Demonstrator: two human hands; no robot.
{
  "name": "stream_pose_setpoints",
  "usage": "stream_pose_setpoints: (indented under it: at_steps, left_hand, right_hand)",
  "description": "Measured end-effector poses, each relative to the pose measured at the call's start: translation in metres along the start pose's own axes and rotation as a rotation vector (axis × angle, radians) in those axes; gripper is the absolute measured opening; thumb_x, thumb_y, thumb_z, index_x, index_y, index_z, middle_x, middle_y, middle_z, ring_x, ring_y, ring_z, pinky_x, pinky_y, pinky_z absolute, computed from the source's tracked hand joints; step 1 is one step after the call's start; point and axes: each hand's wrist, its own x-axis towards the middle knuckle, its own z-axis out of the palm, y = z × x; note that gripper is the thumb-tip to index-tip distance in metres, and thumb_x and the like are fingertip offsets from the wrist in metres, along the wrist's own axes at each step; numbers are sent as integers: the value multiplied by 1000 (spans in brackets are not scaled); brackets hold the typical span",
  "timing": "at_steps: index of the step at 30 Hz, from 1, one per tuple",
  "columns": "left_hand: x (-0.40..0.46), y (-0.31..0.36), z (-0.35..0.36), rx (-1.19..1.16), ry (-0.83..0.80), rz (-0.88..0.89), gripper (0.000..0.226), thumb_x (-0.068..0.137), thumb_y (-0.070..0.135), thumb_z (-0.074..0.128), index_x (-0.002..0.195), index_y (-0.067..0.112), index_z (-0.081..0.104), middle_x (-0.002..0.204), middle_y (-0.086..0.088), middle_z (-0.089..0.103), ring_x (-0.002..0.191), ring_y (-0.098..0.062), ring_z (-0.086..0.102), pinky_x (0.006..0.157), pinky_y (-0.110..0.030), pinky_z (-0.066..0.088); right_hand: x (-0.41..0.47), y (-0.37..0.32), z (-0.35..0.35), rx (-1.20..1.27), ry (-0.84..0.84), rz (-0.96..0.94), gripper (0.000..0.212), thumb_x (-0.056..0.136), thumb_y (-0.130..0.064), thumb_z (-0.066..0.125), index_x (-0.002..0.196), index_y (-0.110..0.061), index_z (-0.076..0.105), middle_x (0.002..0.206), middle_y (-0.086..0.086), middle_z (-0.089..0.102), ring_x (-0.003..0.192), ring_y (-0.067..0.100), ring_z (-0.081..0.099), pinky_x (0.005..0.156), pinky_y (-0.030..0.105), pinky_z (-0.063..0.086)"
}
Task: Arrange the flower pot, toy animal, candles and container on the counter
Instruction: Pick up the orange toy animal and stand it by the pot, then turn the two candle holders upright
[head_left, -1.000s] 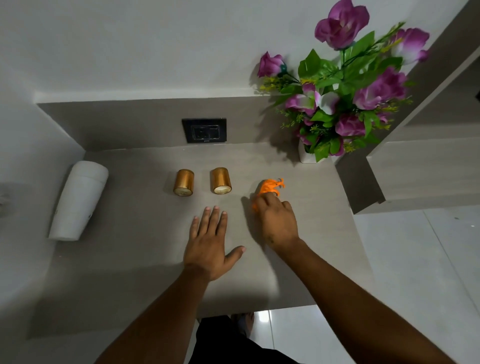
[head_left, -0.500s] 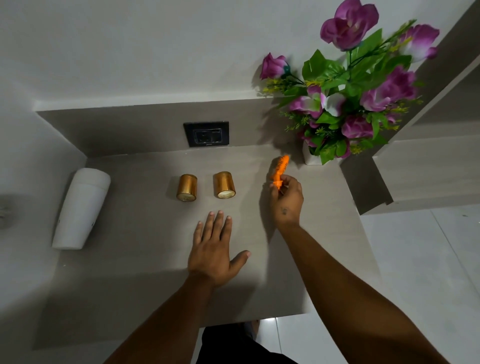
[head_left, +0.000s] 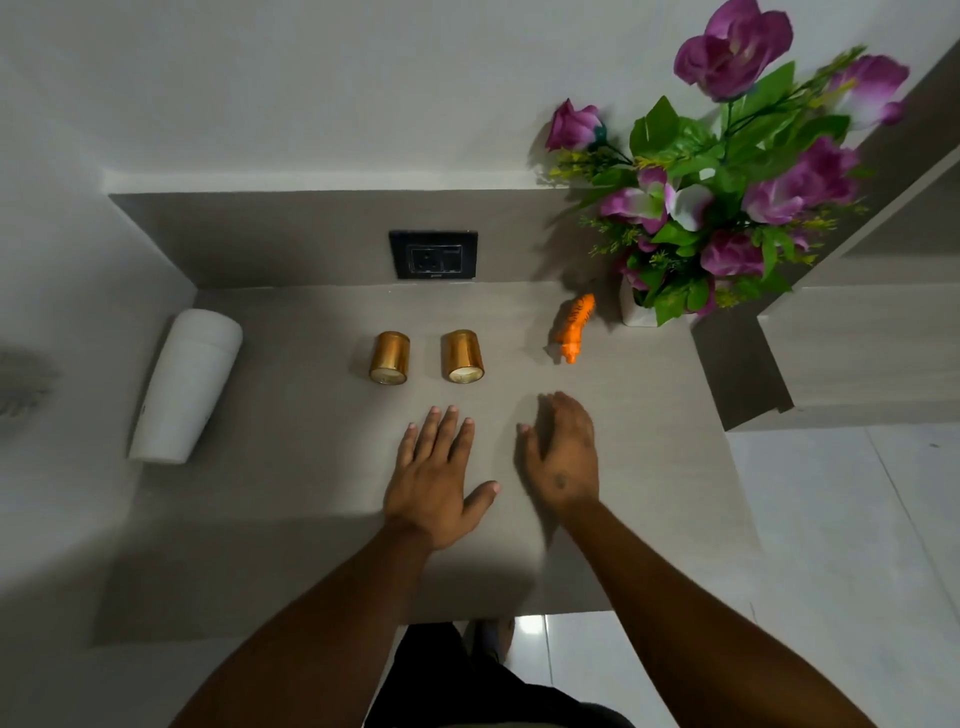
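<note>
The counter (head_left: 311, 519) is a grey-beige slab running from the back wall toward the viewer, with a raised ledge (head_left: 857, 353) stepping up on its right side. At the back right corner stands the flower pot (head_left: 635, 312), a small white pot mostly hidden under its own bouquet (head_left: 727, 208) of purple blooms and green leaves, which spreads up and out against the wall. Two bare forearms reach in from the bottom edge. On the far left lies the container (head_left: 184, 384), a tall white cylinder that appears tipped on its side, with its wider end toward the back wall; it sits well apart from everything else. The left hand (head_left: 436, 483) rests flat on the counter, palm down, fingers spread and holding nothing. The right hand (head_left: 563, 457) is just beside it, also empty, fingers loosely curved and open, knuckles up; whether it touches the surface cannot be told. A black socket (head_left: 434, 254) is set in the backsplash, above the middle of the counter. In front of it stand two gold candles, the left candle (head_left: 389, 358) and the right candle (head_left: 463, 357), upright, side by side with a small gap, pale wax showing in their tops. They are near the left hand's fingertips but not touching them. The toy (head_left: 574, 332), an orange striped animal, stands on the counter between the right candle and the pot, just beside the pot, its body pointing from the pot toward the viewer, apart from both hands.
</note>
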Motion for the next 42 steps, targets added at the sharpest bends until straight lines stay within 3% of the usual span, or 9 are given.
stream_pose_setpoints:
  at_steps: [6, 12, 17, 20, 22, 25, 29, 34, 42]
  left_hand:
    - [-39, -30, 8, 3, 36, -48, 95, 90, 85, 11, 163, 25, -3, 172, -4, -9, 157, -26, -17, 127, -54, 2]
    - [-45, -39, 12, -34, 46, -94, 97, 89, 87, 14, 163, 26, -1, 172, -5, -6, 157, -27, -14, 126, -56, 4]
    - [-43, -38, 12, -95, 74, -157, 101, 90, 86, 18, 163, 18, 0, 172, -8, -1, 158, -29, -1, 127, -52, 7]
    - [-28, -35, -4, -210, 172, -342, 100, 92, 77, 37, 160, 10, 8, 169, -16, 15, 154, -34, 20, 124, -50, 23]
    - [-9, -37, -21, -299, 277, -470, 95, 90, 69, 51, 155, 9, 15, 163, -18, 24, 148, -37, 29, 119, -53, 31]
    - [26, -49, -47, -350, 391, -556, 85, 86, 60, 65, 143, 7, 30, 152, -19, 35, 139, -38, 37, 112, -53, 37]
    - [56, -67, -62, -337, 352, -545, 73, 83, 49, 74, 132, 8, 38, 142, -18, 41, 130, -36, 44, 105, -49, 43]
    - [65, -74, -70, -428, 368, -505, 59, 82, 32, 78, 128, 16, 45, 134, -11, 47, 113, -32, 58, 85, -44, 58]
    - [91, -96, -95, -534, 460, -454, 37, 74, 38, 80, 104, 25, 62, 113, -4, 59, 92, -29, 63, 68, -28, 38]
  right_hand:
    - [-36, -15, 23, -395, -178, -115, 82, 100, -68, 21, 158, -9, 19, 165, 21, 13, 153, 36, 2, 123, 51, -1]
    - [-36, -19, 28, -485, -223, -96, 89, 96, -74, 10, 160, -11, 8, 166, 19, 3, 153, 35, -7, 122, 52, -7]
    - [-35, -26, 26, -443, -198, -54, 91, 96, -75, 18, 158, -9, 15, 166, 19, 9, 154, 34, -2, 123, 51, -2]
    - [-23, -44, 28, -301, -165, 35, 94, 89, -77, 39, 151, -8, 22, 158, 20, 26, 149, 37, 18, 122, 50, 20]
    - [-10, -61, 29, -189, -132, 70, 94, 84, -76, 53, 147, -11, 26, 148, 16, 33, 138, 33, 34, 112, 45, 39]
    - [20, -85, 33, -119, -75, 60, 86, 80, -68, 65, 137, -16, 28, 134, 11, 36, 118, 29, 47, 94, 40, 50]
    - [58, -108, 40, -123, -125, 122, 78, 78, -59, 75, 127, -17, 31, 124, 8, 34, 101, 27, 54, 80, 37, 53]
    - [81, -122, 45, -85, -172, 134, 63, 85, -39, 77, 126, -14, 37, 125, 11, 40, 102, 31, 59, 77, 36, 52]
    - [115, -119, 38, -27, -161, 186, 62, 82, -43, 77, 130, -15, 50, 127, 9, 49, 107, 30, 58, 91, 42, 54]
